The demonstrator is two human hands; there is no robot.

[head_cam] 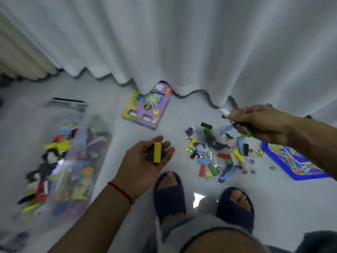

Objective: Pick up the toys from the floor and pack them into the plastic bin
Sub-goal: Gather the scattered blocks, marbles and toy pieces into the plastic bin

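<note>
At the left of the frame lies the clear plastic bin (60,161), blurred, already holding a jumble of toys: blocks and dark-haired figures. Right of it, at lower centre, the left hand (145,161) is palm up and half open, cradling a yellow block (157,152) on a darker piece. A purple toy box (147,106) lies above it by the curtain. Further right, the scattered toy pile (218,152) remains on the floor. Above the pile's right edge, the right hand (259,123) is closed round several small pieces, one white and one green. Both loads must travel leftward; the left hand is nearer the bin.
</note>
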